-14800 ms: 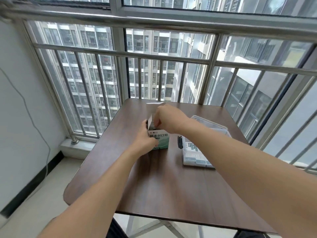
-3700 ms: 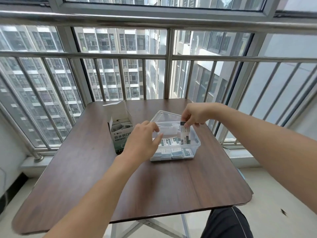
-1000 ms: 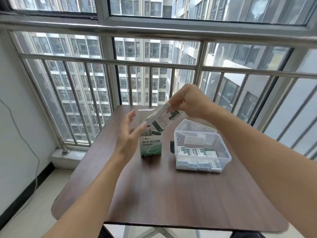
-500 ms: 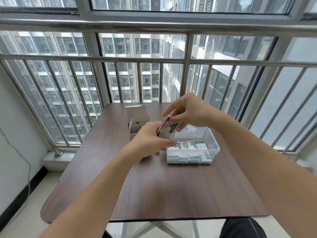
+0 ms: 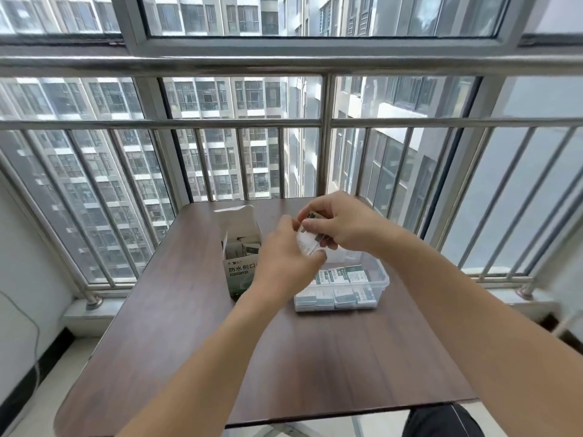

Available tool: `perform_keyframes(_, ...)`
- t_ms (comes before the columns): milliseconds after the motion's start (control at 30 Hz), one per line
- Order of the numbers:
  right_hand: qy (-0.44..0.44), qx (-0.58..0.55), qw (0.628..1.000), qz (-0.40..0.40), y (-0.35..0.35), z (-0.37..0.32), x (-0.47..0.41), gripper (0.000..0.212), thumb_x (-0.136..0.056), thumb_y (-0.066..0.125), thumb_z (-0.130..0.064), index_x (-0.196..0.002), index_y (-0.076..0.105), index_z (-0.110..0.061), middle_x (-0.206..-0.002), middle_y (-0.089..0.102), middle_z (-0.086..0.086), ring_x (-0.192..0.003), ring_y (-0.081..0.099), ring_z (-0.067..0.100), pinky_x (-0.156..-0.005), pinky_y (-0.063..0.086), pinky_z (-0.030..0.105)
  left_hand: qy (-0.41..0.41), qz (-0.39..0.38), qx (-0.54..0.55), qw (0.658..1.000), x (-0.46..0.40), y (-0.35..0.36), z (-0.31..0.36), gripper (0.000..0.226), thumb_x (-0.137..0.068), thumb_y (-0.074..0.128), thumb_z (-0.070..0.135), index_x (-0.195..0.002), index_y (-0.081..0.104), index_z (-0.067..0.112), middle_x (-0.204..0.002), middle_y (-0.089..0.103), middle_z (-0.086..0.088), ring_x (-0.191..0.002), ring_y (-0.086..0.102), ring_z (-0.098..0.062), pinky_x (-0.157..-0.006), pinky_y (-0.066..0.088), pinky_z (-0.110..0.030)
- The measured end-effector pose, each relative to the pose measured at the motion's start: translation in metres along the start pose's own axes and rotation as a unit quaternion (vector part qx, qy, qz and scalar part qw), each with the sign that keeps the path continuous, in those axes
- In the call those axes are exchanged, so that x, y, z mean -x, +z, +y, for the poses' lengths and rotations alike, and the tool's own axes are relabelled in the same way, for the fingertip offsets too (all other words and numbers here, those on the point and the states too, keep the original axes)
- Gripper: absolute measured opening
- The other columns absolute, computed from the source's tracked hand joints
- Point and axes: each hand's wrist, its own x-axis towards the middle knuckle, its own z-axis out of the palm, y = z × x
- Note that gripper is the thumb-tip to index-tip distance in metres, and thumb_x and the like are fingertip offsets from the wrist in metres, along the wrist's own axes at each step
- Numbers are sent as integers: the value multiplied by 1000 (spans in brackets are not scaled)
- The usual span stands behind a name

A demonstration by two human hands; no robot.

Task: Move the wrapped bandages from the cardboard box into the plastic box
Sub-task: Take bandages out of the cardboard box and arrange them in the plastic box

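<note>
Dark wood-grain desk (image 5: pixel 239 357) filling the lower frame, pushed against a barred window railing (image 5: pixel 284 123) at 12 o'clock. Clear plastic box (image 5: pixel 380 280) at about 2 o'clock from the desk's middle, lidless, already lined with rows of wrapped bandages (image 5: pixel 342 275) lying flat inside. Cardboard box (image 5: pixel 239 275) just beside it at its 9 o'clock, upright, top flap raised, more wrappers visible inside, green and white print on its front. Left hand (image 5: pixel 284 263) and right hand (image 5: pixel 344 227) raised together above the gap between the two boxes, over the plastic box's near-left corner. Small held bundle of wrapped bandages (image 5: pixel 307 239) between both hands, tilted, one end toward 11 o'clock. Right fingers (image 5: pixel 310 209) curled and pinching the bundle's upper end; left thumb and fingers closed on its lower end, exact contact partly hidden behind the hand. Dark clothing (image 5: pixel 441 421) at 5 o'clock below the desk edge.
</note>
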Motion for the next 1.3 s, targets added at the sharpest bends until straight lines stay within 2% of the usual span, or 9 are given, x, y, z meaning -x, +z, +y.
perform_keyframes(67,-37,-15,999,-20,-5,2,3,14,-97,64,-11,-108,72,-7,-70,66,2,-49,54,7,-50,49,23,-107,-91,181,974,-2,-6,2,38,-79,81,18,-111,60,15,-93,71,1,-77,71,-15,-56,56,-28)
perform_keyframes(167,-56,-7,997,-58,-7,6,6,17,-99,62,-15,-114,69,-10,-73,67,2,-51,55,8,-46,46,23,-122,-171,196,958,-4,-10,-1,14,-87,75,21,-98,71,14,-73,69,0,-65,69,-14,-51,51,-22)
perform_keyframes(433,-22,97,987,-129,-8,14,0,14,-100,59,-16,-111,60,-7,-98,69,12,-74,67,17,-59,58,32,-44,-27,127,991,-8,23,-14,20,-84,64,6,-102,58,13,-76,70,-14,-51,63,-16,-43,49,-25)
perform_keyframes(633,-30,86,990,-105,-12,19,1,14,-101,58,-17,-104,66,-5,-88,71,12,-69,66,16,-62,56,32,-20,-81,144,986,-9,29,-18,30,-86,71,17,-115,66,20,-73,71,2,-60,67,-14,-49,55,-28)
perform_keyframes(800,-23,19,998,-59,-8,29,5,20,-95,65,-7,-115,65,-11,-86,64,6,-61,60,13,-59,55,27,-100,-258,350,895,0,10,-16,11,-99,59,13,-104,69,9,-84,63,-6,-79,64,-19,-61,57,-28)
perform_keyframes(900,-22,-23,999,-24,-1,34,9,26,-91,71,-5,-116,68,-13,-99,65,3,-65,64,13,-62,56,23,-142,-260,437,849,3,6,-24,21,-103,49,13,-113,65,2,-86,66,-10,-84,67,-25,-64,60,-31)
perform_keyframes(1067,11,-101,991,90,19,46,20,31,-84,81,-18,-113,70,-14,-99,73,0,-76,70,18,-65,60,29,-130,-158,397,895,6,15,-34,19,-102,55,14,-115,65,5,-94,74,-14,-83,74,-21,-61,59,-26)
perform_keyframes(1200,49,-236,963,120,45,53,40,16,-85,78,-6,-99,74,-3,-81,71,9,-59,63,13,-55,57,28,-112,-112,389,907,18,22,-35,22,-96,65,19,-112,70,6,-97,75,-17,-95,75,-29,-59,57,-23)
perform_keyframes(1300,61,-302,942,134,58,59,52,16,-88,73,-3,-103,75,3,-88,76,15,-62,67,11,-56,53,21,-94,-114,379,914,25,30,-36,16,-96,64,10,-110,71,9,-99,76,-16,-90,76,-26,-62,58,-24)
